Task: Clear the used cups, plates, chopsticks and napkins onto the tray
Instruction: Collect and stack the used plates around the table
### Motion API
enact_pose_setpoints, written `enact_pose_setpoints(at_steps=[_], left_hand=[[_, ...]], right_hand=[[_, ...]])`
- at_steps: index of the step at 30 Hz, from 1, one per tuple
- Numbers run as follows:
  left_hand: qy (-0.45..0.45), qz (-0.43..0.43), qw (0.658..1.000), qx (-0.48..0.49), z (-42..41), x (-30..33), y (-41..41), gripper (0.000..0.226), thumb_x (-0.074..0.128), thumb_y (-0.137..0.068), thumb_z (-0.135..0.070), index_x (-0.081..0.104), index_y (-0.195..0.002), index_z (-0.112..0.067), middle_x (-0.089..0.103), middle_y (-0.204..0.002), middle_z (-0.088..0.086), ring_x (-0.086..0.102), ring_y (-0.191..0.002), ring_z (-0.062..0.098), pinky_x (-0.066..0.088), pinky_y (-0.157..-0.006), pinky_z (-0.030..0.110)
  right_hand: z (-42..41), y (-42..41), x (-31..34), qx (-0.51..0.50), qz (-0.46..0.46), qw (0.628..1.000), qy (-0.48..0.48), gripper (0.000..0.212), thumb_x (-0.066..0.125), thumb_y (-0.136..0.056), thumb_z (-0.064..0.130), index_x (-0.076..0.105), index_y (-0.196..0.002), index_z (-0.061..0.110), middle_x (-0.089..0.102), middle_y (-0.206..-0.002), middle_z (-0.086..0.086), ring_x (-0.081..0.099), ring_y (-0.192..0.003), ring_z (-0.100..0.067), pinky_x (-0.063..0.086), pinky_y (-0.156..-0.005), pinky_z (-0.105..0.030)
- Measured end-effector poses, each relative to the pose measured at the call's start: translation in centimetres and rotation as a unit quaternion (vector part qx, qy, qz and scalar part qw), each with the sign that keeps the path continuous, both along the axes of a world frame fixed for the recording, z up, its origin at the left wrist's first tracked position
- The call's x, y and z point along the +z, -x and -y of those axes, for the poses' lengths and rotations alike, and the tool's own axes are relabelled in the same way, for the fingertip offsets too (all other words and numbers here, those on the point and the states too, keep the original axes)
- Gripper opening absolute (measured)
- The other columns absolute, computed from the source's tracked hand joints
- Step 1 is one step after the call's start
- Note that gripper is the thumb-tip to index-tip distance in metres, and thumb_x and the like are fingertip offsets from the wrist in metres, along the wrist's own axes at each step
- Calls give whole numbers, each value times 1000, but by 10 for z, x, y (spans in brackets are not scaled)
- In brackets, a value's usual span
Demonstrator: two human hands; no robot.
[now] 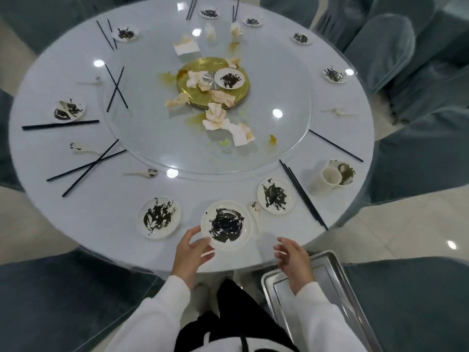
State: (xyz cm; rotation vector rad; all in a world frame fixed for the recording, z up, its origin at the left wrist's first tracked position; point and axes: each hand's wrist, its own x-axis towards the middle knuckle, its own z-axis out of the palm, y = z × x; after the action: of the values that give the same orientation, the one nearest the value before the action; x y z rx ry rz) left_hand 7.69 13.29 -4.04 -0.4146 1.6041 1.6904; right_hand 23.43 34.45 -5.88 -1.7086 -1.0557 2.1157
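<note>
We are pinching 1 smeared plate by its rim with our left hand, just beyond the tray, keeping it level while our loosely spread, empty right hand is waiting above the tray.

Left arm: reaches forward from the lower middle of the view in a white sleeve, wrist bare.
Left hand: fingers curled, thumb on top, pinching the near-left rim of a smeared plate; the palm faces inward to the right.
Right arm: comes in from the lower right, also in a white sleeve, forearm angled up and to the left.
Right hand: holds nothing; fingers loosely curled and slightly blurred, palm turned to the left toward the other hand, clear of the plate.
Hands together: near each other at about the same height, apart, not touching.
</note>
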Motion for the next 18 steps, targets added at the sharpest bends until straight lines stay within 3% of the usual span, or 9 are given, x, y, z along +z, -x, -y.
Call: enact_pose_setpoints(at_steps=[8,18], left_hand=[[48,-19,999,3,-25,-2,41,30,69,-99,-7,67,-121,-26,81,-97,9,76,-84,22,64,-79,37],[80,-22,996,30,-27,-11,69,36,69,-99,-7,64,-131,-21,80,-103,14,76,-90,27,63,-82,42]], right_hand=[[-47,50,-30,-66,28,996,46,18,62,-104,14,65,-120,6,69,-90,-11,62,-72,-21,47,-65,-28],[-76,97,-70,-141,130,980,44,23,70,-99,13,72,-115,-2,72,-83,-11,64,-67,-20,45,-56,-28]])
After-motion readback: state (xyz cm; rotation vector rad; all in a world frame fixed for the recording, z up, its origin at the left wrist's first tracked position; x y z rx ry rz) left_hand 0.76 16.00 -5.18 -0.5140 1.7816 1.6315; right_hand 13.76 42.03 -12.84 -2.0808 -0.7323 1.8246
